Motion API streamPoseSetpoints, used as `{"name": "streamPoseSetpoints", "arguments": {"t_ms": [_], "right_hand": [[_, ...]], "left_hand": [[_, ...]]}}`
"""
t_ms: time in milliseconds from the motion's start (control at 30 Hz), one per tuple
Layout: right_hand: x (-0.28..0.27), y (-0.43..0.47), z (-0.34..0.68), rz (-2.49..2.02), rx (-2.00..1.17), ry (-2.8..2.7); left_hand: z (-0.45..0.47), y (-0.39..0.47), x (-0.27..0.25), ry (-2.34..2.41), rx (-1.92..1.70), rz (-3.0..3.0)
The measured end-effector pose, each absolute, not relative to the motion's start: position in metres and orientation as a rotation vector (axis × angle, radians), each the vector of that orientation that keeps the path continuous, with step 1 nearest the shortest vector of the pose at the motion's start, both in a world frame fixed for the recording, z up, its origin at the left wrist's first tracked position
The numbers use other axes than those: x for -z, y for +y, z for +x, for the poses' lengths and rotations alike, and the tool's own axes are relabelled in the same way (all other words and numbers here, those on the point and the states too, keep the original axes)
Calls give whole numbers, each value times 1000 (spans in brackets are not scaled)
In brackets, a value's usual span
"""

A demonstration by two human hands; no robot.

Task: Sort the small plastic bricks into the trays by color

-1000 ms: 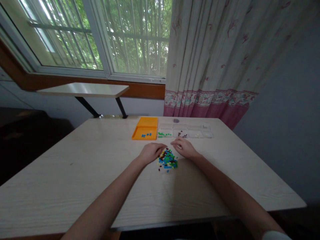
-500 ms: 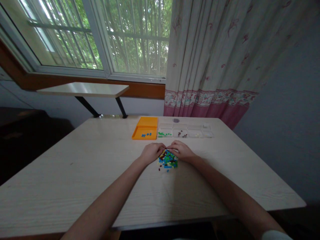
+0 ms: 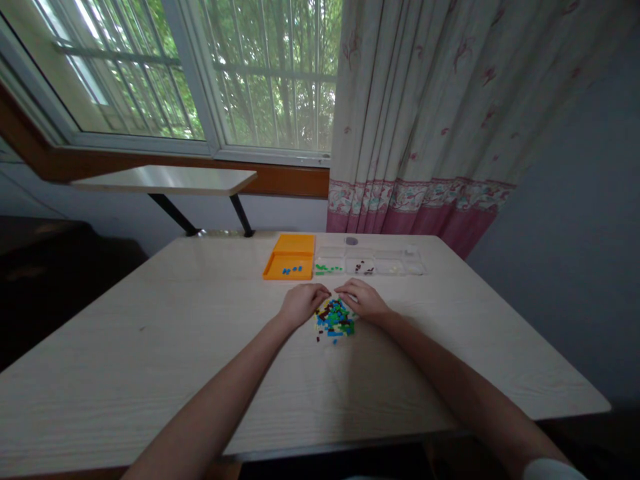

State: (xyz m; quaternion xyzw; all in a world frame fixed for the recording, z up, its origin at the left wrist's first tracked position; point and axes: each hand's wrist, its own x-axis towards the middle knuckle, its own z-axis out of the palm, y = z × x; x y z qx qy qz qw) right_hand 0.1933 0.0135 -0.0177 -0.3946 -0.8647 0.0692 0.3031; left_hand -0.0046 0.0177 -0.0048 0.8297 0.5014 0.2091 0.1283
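Drawn in close together at the fingertips on the left hand (image 3: 301,303), much the same on the right hand (image 3: 366,300), with a narrow gap between the two; cannot tell whether clamped on anything. Right beneath, on the desk (image 3: 125,373), the pile of small building bricks (image 3: 336,320). Could easily scatter bricks with a dipping knuckle or thumb, being so near the heap. Might also lose a brick from the fingers, owing to its tiny size, or mix colours, owing to containers set side by side.

Counted outward: two hands; one pile, too dense to number; nearer the front, two loose dark brown bricks (image 3: 318,339) and one loose blue brick (image 3: 335,342); farther off, one open orange case (image 3: 295,244) with about five blue bricks (image 3: 287,271); beside it, clear plastic compartments (image 3: 387,263), seemingly four, with green bricks (image 3: 321,268), brown bricks (image 3: 369,271) and pale bricks (image 3: 395,270), too small to count.
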Motion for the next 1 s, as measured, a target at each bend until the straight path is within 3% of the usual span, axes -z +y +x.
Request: {"name": "streamPoseSetpoints", "arguments": {"t_ms": [200,733,1000], "right_hand": [[17,13,190,-1005,-68,-2144],[12,9,188,-955,-38,-2123],[-3,16,216,-1075,82,-1859]], "left_hand": [[0,13,0,1342,-857,2349],[2,8,0,1301,-852,2308],[-11,19,4,1348,-719,2351]]}}
